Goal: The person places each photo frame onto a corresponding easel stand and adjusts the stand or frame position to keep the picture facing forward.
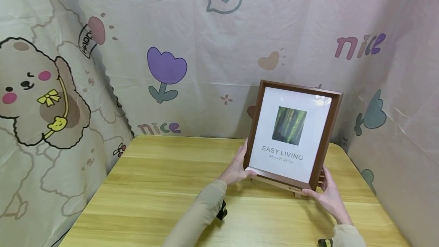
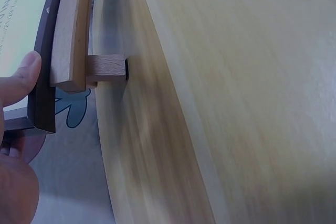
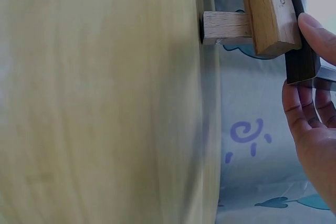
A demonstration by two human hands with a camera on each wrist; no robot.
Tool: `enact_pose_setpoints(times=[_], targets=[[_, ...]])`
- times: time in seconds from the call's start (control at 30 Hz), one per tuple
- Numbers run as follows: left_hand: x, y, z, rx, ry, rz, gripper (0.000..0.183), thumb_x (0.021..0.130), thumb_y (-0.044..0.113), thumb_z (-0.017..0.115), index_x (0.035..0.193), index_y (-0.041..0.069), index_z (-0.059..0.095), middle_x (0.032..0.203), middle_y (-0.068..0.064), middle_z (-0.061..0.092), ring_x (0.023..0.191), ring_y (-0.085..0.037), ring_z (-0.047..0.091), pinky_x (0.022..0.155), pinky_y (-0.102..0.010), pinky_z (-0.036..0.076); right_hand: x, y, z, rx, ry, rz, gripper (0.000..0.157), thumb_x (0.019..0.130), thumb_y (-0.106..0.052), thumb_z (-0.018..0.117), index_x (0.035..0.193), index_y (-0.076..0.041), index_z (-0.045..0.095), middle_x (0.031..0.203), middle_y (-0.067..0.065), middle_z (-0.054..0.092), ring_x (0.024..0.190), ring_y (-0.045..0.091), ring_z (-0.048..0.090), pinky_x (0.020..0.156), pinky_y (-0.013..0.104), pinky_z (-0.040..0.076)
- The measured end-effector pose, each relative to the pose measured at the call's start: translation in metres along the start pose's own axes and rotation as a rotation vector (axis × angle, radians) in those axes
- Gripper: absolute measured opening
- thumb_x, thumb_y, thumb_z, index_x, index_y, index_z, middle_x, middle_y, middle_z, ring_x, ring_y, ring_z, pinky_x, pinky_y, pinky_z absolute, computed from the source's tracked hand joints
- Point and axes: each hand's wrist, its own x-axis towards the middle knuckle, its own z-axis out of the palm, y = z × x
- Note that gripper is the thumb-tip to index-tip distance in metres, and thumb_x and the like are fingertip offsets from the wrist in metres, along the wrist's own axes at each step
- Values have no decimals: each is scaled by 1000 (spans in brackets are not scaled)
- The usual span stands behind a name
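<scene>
A brown picture frame (image 1: 337, 125) with a white "EASY LIVING" insert stands tilted back on a small wooden easel (image 1: 274, 184) at the table's right side. My left hand (image 1: 236, 167) grips the frame's lower left corner, its thumb over the front edge. At the lower right corner my right hand (image 1: 327, 193) holds the frame, thumb in front and fingers round the side. In the left wrist view the frame's edge lies along the easel's ledge (image 2: 71, 35). The right wrist view shows an easel leg (image 3: 226, 27) under the ledge. Most of the easel is hidden behind the frame.
The light wooden table (image 1: 154, 186) reaches back to a printed cloth backdrop (image 1: 212, 48). Another side of the cloth (image 1: 51, 186) hangs along the table's left edge. Black straps with small devices (image 1: 222, 210) sit at the wrists.
</scene>
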Motion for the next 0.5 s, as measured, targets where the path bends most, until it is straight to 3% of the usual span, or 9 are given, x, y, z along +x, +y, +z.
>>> enact_pose_setpoints(times=[0.5], targets=[[4, -4, 5, -16, -4, -33, 132, 78, 10, 87, 161, 29, -14, 171, -12, 13, 155, -34, 24, 124, -54, 29, -3, 2, 1, 16, -23, 49, 100, 77, 1, 84, 154, 7, 21, 127, 25, 51, 97, -17, 45, 83, 0, 43]])
